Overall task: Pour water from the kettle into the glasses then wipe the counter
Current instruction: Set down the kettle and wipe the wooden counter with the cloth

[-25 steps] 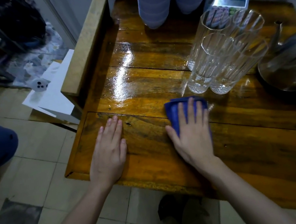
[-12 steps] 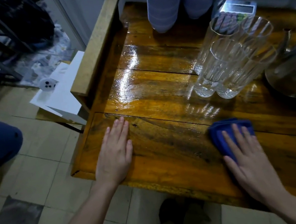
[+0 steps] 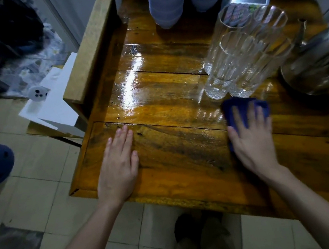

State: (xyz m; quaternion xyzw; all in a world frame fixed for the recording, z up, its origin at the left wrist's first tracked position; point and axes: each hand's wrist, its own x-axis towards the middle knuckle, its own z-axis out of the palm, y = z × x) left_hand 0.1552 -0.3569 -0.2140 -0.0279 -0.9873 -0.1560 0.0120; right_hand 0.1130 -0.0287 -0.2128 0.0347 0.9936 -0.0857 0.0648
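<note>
The right hand (image 3: pixel 252 145) is pressing a blue cloth (image 3: pixel 242 108) flat against the wooden counter (image 3: pixel 184 147), its fingers (image 3: pixel 238 116) spread and released over the fabric rather than clenched. Just beyond those fingertips, the clear glasses (image 3: pixel 243 55) are standing clustered, with the steel kettle (image 3: pixel 321 62) sitting to their right. The left hand (image 3: pixel 118 167) is lying palm-down, fingers extended together, grasping nothing.

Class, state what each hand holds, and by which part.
Right hand presses the blue cloth flat, fingers on top, no grip. Left hand holds nothing.
</note>
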